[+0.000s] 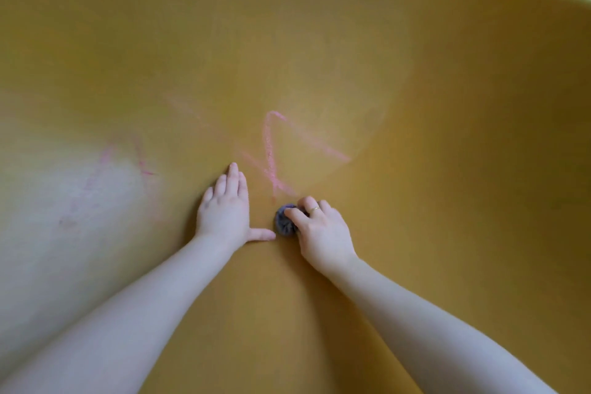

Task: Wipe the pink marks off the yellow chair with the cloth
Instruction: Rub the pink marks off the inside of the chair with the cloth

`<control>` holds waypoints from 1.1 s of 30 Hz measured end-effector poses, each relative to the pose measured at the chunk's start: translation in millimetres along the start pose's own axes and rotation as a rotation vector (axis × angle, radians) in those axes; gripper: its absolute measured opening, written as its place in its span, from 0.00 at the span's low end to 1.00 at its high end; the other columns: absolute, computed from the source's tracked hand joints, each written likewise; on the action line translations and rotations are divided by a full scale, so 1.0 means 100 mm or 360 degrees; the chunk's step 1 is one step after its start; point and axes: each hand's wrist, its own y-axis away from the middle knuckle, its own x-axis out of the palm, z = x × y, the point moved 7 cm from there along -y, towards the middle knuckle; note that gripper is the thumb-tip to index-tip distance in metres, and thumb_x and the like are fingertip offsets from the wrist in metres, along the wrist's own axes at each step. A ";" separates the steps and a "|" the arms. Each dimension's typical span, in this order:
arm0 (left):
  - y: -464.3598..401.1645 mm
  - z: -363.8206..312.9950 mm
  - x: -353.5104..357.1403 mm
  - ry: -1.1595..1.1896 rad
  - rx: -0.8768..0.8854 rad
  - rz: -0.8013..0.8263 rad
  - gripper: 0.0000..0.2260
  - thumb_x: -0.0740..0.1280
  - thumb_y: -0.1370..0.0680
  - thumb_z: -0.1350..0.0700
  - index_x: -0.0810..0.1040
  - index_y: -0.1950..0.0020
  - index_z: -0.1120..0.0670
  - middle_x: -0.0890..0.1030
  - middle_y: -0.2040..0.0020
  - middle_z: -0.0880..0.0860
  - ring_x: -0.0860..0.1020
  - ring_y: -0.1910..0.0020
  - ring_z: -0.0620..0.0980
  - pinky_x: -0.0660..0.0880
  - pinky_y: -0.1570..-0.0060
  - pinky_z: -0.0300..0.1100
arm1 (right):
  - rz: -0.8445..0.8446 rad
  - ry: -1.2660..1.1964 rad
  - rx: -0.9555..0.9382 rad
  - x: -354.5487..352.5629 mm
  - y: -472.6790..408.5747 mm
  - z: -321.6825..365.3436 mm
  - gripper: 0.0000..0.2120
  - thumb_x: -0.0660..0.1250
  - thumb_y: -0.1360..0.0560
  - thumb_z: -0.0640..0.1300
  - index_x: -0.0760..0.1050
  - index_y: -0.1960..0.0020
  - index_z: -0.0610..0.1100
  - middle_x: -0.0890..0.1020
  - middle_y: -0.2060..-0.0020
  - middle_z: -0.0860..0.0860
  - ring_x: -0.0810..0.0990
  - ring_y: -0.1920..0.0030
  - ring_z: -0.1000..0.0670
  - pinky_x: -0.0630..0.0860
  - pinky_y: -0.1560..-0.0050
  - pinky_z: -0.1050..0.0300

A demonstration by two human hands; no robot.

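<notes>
Our right hand (319, 230) clamps the cloth (284, 221), mostly hidden beneath it, at centre frame; our left hand (225, 213) lies flat, fingers spread, on the chair (447, 105). Marks (271, 150) fade left.

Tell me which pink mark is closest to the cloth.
The bold zigzag mark in the centre: its lower end stops just above the cloth under the right hand. The fainter marks lie further left.

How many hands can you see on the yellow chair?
2. The left hand lies flat on the chair, beside the pink marks. The right hand is next to it, pressing a small grey cloth. None seem hidden.
</notes>
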 end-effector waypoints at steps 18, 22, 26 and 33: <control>-0.89 -0.59 -0.71 -0.0895 0.0654 -0.0329 0.68 0.73 0.46 0.31 0.30 0.26 0.60 0.30 0.27 0.61 0.33 0.26 0.56 0.32 0.30 0.50 | -0.0237 0.0193 0.0135 -0.07 -0.51 -0.66 0.15 0.60 0.37 0.36 0.78 0.53 0.44 0.78 0.61 0.43 0.73 0.68 0.43 0.66 0.70 0.57; -0.92 -0.57 -0.70 -0.0877 0.0665 -0.0284 0.68 0.72 0.45 0.30 0.30 0.27 0.60 0.24 0.31 0.58 0.33 0.26 0.56 0.33 0.30 0.48 | -0.0363 0.0349 0.0143 -0.51 -0.85 -1.20 0.15 0.59 0.34 0.37 0.78 0.50 0.46 0.77 0.58 0.42 0.75 0.64 0.41 0.68 0.65 0.55; -0.95 -0.57 -0.67 -0.0830 0.0682 -0.0247 0.68 0.71 0.44 0.29 0.27 0.28 0.60 0.22 0.36 0.58 0.31 0.27 0.56 0.32 0.30 0.48 | -0.0759 0.0220 0.0807 -1.17 -1.20 -1.83 0.19 0.62 0.34 0.31 0.76 0.46 0.43 0.75 0.50 0.39 0.73 0.56 0.38 0.67 0.59 0.50; -0.94 -0.60 -0.70 -0.0792 0.0683 -0.0225 0.68 0.73 0.44 0.31 0.28 0.27 0.59 0.22 0.35 0.57 0.32 0.26 0.55 0.30 0.32 0.46 | -0.0498 0.0058 0.0397 -0.29 -1.02 -0.90 0.15 0.57 0.34 0.36 0.78 0.53 0.43 0.77 0.58 0.40 0.72 0.68 0.43 0.68 0.68 0.55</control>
